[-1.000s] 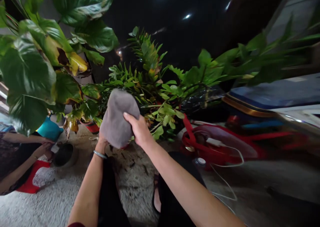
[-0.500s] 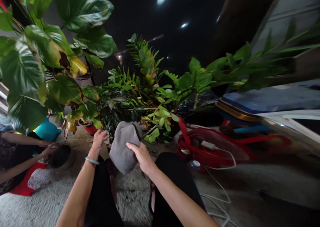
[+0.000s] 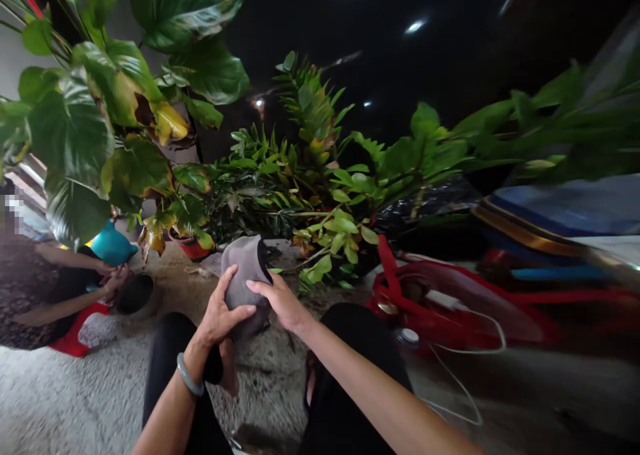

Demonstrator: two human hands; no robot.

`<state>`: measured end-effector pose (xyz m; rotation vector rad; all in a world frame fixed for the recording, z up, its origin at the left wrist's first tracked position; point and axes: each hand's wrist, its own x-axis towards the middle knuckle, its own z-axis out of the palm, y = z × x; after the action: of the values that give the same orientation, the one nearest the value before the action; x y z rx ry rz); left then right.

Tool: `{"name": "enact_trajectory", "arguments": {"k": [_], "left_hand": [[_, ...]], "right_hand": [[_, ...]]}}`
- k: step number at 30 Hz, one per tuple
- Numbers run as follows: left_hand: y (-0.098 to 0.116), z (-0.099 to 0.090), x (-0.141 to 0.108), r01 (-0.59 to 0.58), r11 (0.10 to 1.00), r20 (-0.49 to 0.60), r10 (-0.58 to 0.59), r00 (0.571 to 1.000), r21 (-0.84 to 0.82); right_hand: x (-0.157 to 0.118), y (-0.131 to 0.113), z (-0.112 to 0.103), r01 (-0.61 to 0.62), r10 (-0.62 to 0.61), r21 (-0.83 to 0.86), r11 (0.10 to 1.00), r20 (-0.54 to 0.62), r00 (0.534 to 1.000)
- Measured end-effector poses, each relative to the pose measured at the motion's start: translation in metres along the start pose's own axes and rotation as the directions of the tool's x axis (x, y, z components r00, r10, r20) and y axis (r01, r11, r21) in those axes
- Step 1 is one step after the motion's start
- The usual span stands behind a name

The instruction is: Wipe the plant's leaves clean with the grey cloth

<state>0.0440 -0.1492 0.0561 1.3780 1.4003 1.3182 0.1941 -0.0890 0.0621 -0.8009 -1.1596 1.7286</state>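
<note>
A soft grey cloth piece with a dark edge (image 3: pixel 246 258), rounded like a cap or pouch, is held up between my knees. My right hand (image 3: pixel 283 301) grips its right side, thumb lying across the front and fingers hidden behind. From the left, my left hand (image 3: pixel 223 308) also holds it, with the thumb pointing right over the lower front. A pale bangle (image 3: pixel 190 375) circles my left wrist. The cloth's exact kind I cannot make out.
Potted plants (image 3: pixel 190 247) line the floor ahead. To the right lies a red bag (image 3: pixel 395 295) with a white cable (image 3: pixel 500 335) trailing over the ground. At left a person (image 3: pixel 30 295) sits by a dark pot (image 3: pixel 136 295) and a teal object (image 3: pixel 113 243).
My left hand has come from beside the grey cloth piece onto its left side. The cloth has tilted and shifted slightly. The camera view has turned left.
</note>
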Motion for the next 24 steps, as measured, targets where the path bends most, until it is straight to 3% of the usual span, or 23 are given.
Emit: {"name": "enact_trajectory", "arguments": {"k": [4,7,8,9,11,13,14,15,17,20,22,24], "left_hand": [[-0.01,0.003,0.0,0.04,0.989,-0.14,-0.061,0.988,-0.142],[-0.016,-0.003,-0.001,0.051,0.992,-0.287,-0.082,0.954,-0.112],[-0.017,-0.007,-0.002,0.059,0.995,-0.319,-0.082,0.944,-0.083],[-0.018,-0.012,-0.002,0.064,0.997,-0.342,-0.078,0.936,-0.052],[-0.016,-0.021,-0.003,0.065,0.998,-0.366,-0.064,0.928,-0.011],[-0.01,-0.029,-0.002,0.054,0.998,-0.382,-0.055,0.923,-0.013],[-0.004,-0.032,0.0,0.044,0.999,-0.386,-0.047,0.921,-0.017],[0.004,-0.035,0.004,0.03,0.999,-0.387,-0.033,0.922,-0.013],[0.025,-0.039,0.017,-0.013,1.0,-0.375,0.02,0.927,0.023],[0.073,-0.041,0.053,-0.134,0.988,-0.349,0.154,0.924,0.081],[0.106,-0.038,0.083,-0.253,0.963,-0.334,0.271,0.903,0.096],[0.13,-0.031,0.114,-0.367,0.924,-0.325,0.381,0.866,0.105]], "right_hand": [[0.01,-0.003,-0.004,-0.006,0.01,-0.018,1.0,0.196,0.981],[0.026,-0.011,-0.006,0.049,0.015,-0.16,0.986,0.377,0.926],[0.034,-0.015,-0.009,0.094,-0.007,-0.213,0.973,0.379,0.925],[0.043,-0.019,-0.012,0.144,-0.055,-0.264,0.954,0.319,0.946],[0.065,-0.023,-0.021,0.21,-0.219,-0.368,0.906,0.017,0.976],[0.086,-0.022,-0.031,0.199,-0.359,-0.438,0.877,-0.32,0.877],[0.096,-0.019,-0.034,0.18,-0.38,-0.443,0.878,-0.416,0.826],[0.104,-0.015,-0.037,0.162,-0.364,-0.418,0.894,-0.468,0.805],[0.114,-0.004,-0.037,0.111,-0.235,-0.278,0.954,-0.465,0.853],[0.12,0.009,-0.031,0.0,-0.005,-0.02,1.0,-0.229,0.973],[0.121,0.014,-0.03,-0.021,0.026,0.07,0.997,-0.068,0.997],[0.12,0.015,-0.035,-0.022,0.024,0.126,0.992,-0.018,1.0]]}}
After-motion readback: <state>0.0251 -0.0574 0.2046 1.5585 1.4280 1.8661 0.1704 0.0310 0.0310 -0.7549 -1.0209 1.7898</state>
